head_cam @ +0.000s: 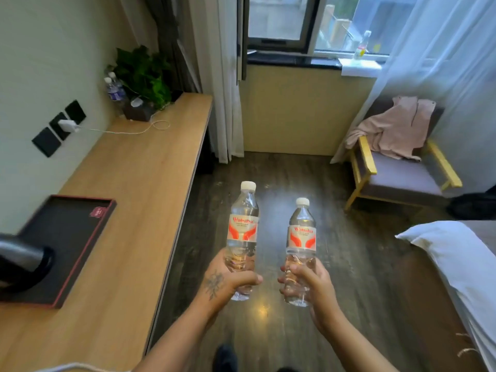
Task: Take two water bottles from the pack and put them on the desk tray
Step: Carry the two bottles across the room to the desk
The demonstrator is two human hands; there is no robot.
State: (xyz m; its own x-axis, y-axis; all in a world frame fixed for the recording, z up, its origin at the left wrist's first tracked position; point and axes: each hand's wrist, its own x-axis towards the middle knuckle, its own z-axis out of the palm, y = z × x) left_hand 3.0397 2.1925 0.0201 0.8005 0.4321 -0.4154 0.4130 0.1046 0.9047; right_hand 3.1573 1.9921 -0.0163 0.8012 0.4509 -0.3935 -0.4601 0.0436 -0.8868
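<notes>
tray [80,253] on desk [139,183] left, armchair [402,178] right

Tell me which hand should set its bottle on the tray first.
Left, probably. The left hand holds its bottle nearer the desk, and the black tray lies on that side. The right hand and its bottle are farther out over the floor.

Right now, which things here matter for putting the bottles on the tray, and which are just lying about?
For the job: left-hand water bottle, right-hand water bottle, black desk tray.

Lying about: potted plant, charger, armchair, pink garment, windowsill bottle.
</notes>
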